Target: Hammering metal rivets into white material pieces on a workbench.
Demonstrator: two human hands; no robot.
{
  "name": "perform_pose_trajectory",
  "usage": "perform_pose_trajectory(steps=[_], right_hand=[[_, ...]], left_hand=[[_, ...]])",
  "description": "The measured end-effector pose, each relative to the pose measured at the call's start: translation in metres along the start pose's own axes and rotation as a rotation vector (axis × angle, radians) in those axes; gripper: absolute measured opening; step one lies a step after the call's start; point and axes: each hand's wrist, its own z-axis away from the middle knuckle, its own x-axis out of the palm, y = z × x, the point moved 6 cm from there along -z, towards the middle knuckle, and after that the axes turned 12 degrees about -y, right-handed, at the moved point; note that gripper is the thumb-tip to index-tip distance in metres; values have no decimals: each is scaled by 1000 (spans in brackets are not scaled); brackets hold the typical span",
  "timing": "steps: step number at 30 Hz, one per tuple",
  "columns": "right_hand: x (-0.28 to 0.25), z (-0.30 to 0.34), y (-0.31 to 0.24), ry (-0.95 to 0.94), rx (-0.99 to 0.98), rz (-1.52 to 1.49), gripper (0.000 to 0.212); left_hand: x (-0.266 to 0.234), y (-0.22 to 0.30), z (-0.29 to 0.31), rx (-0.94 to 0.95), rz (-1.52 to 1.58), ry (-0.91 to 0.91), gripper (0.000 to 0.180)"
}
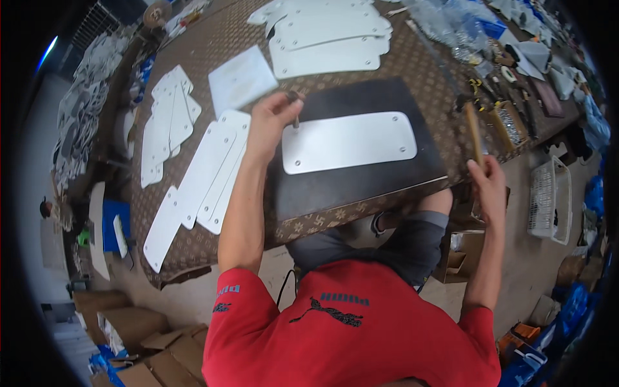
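Note:
A white rounded panel lies on a dark flat board in front of me. Small metal rivets or eyelets show at three of its corners. At the far left corner my left hand pinches a short metal punch, held nearly upright with its lower end at the panel. The punch partly hides that corner. Off the board's right side, my right hand grips a hammer by the lower part of its wooden handle. The hammer's dark head is raised away from the punch.
Similar white panels lie left of the board, with another pile behind it. A pale square slab sits between them. Rightward are a box of small metal parts, tools and plastic bags. A white basket stands lower right.

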Motion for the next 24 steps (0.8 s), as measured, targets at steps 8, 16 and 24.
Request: perform_pose_trajectory(steps=[8,16,24], right_hand=[[84,32,-61,-91,-132,-384,16],[169,31,-60,-262,-208,60,13],[138,25,-227,-451,-806,-421,15]], left_hand=[[-15,-2,23,87,-55,192,24],[-13,-17,28,77,-58,137,22],[-13,-16,31,86,-105,166,22]])
